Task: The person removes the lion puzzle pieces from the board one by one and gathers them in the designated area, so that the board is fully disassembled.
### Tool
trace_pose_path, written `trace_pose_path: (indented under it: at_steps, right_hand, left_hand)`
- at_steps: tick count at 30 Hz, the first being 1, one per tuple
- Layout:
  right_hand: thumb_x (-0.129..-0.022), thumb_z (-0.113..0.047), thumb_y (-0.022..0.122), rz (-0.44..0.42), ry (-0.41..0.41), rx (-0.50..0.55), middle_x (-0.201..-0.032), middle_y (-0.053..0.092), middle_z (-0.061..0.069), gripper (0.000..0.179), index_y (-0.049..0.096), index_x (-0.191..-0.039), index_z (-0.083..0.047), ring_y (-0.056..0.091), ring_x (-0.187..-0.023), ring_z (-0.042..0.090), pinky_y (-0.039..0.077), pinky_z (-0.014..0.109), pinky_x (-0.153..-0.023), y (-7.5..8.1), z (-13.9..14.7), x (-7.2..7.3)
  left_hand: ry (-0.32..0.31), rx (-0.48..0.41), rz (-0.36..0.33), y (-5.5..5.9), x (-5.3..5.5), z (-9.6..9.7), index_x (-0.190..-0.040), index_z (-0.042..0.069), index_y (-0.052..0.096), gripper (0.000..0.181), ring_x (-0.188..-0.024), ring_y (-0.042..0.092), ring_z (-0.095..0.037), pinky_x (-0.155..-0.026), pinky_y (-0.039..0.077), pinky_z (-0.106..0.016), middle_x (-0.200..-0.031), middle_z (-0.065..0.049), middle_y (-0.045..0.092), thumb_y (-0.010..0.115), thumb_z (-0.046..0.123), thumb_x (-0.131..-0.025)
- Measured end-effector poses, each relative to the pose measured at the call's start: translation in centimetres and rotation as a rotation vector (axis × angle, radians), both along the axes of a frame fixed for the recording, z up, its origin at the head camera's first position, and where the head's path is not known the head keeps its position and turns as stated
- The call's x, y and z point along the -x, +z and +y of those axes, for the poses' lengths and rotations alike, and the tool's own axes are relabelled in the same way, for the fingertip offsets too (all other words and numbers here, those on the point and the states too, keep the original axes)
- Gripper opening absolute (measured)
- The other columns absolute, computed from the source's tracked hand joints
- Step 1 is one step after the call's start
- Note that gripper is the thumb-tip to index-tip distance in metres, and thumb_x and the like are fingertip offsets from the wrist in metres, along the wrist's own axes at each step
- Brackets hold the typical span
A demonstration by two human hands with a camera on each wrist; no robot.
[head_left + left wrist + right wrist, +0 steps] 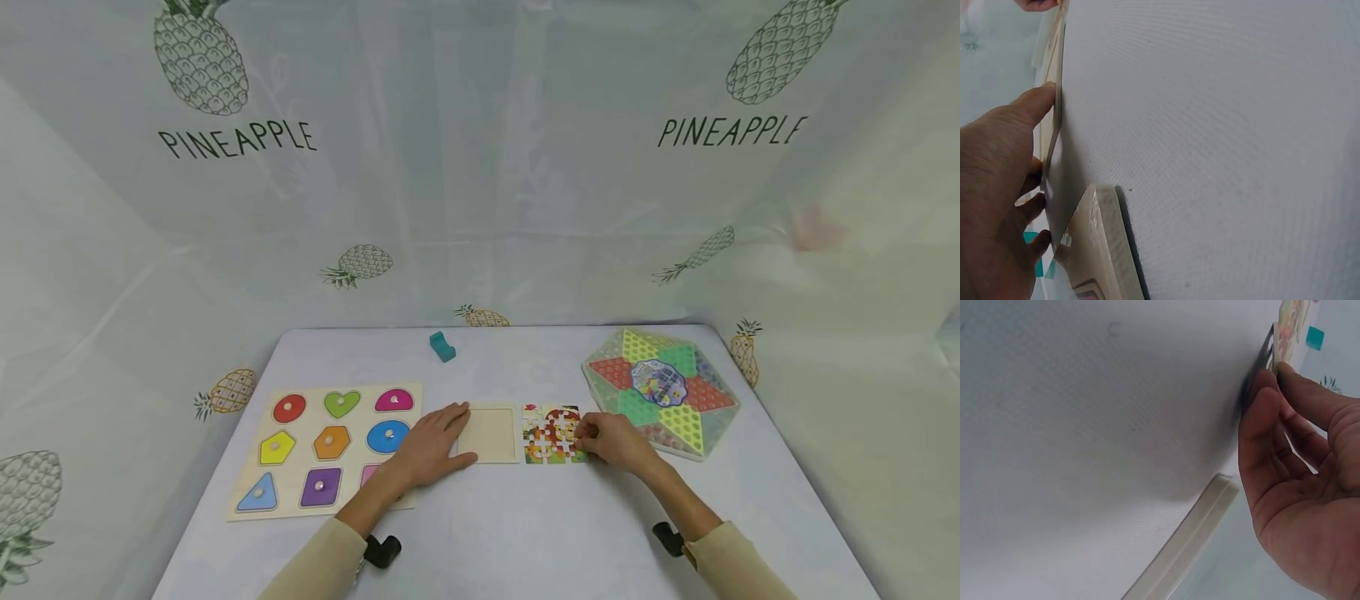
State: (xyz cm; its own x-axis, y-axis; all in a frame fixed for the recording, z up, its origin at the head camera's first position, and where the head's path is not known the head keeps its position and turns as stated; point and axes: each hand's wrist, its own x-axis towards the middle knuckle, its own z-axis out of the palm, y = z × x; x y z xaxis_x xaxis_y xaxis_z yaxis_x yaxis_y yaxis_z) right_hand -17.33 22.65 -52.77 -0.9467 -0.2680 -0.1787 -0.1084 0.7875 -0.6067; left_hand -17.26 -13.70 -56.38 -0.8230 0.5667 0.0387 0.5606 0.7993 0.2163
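Observation:
My left hand (431,446) rests on the left side of a shallow wooden puzzle tray (495,435), its thumb and fingers spread. In the left wrist view, the thumb (1038,103) touches the tray's edge. Just right of the tray lies a colorful jigsaw puzzle (546,433) with pale gaps between several of its pieces. My right hand (617,440) is at the puzzle's right edge. Its thumb and index finger pinch a jigsaw piece there, as the right wrist view shows; the fingertips (1266,403) hide most of that piece.
A wooden shape board (296,479) with colored knobbed shapes lies at the left, partly under the left forearm. At the back right is a hexagonal Chinese checkers board (660,383). A small teal block (442,347) sits near the table's back edge. A pineapple-print curtain (480,208) hangs behind.

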Motion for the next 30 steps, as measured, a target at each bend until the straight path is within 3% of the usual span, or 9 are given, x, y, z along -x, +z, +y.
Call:
trace_pose_path:
  at_steps: [9,17,25,30]
  right_hand:
    - [-0.089,-0.012,0.076,-0.074,-0.053,0.075,-0.070,0.064,0.001,0.010,0.066,-0.089,-0.010,0.062,-0.058,0.015,0.050,0.028,-0.050,-0.08,-0.24,-0.39]
    - [-0.091,-0.011,0.074,-0.063,-0.059,0.092,-0.070,0.063,0.001,0.010,0.064,-0.090,-0.010,0.062,-0.058,0.016,0.051,0.029,-0.050,-0.33,-0.24,-0.46]
    - [-0.094,-0.010,0.069,-0.022,-0.071,0.071,-0.067,0.063,0.001,0.016,0.065,-0.109,-0.007,0.061,-0.055,0.017,0.049,0.030,-0.050,-0.39,-0.16,-0.08]
    - [-0.094,-0.009,0.069,-0.027,-0.066,0.052,-0.066,0.063,0.001,0.015,0.065,-0.109,-0.007,0.060,-0.055,0.017,0.049,0.030,-0.050,-0.35,-0.19,0.10]
  left_hand:
    - [-0.003,-0.007,0.005,0.05,-0.11,-0.02,-0.155,0.007,0.039,0.081,-0.149,0.032,-0.027,-0.119,0.031,-0.047,-0.163,-0.007,0.034,0.054,0.061,-0.096]
    - [-0.001,-0.005,0.004,0.09,-0.26,-0.02,-0.155,0.006,0.039,0.081,-0.149,0.032,-0.026,-0.120,0.030,-0.046,-0.163,-0.007,0.034,0.054,0.060,-0.097]
    - [0.004,-0.004,0.007,0.06,-0.30,-0.02,-0.155,0.007,0.039,0.081,-0.149,0.032,-0.027,-0.120,0.030,-0.046,-0.163,-0.007,0.034,0.055,0.061,-0.096]
    - [0.005,-0.003,0.005,0.03,-0.25,-0.01,-0.155,0.007,0.039,0.081,-0.150,0.031,-0.026,-0.120,0.030,-0.047,-0.163,-0.007,0.033,0.053,0.061,-0.096]
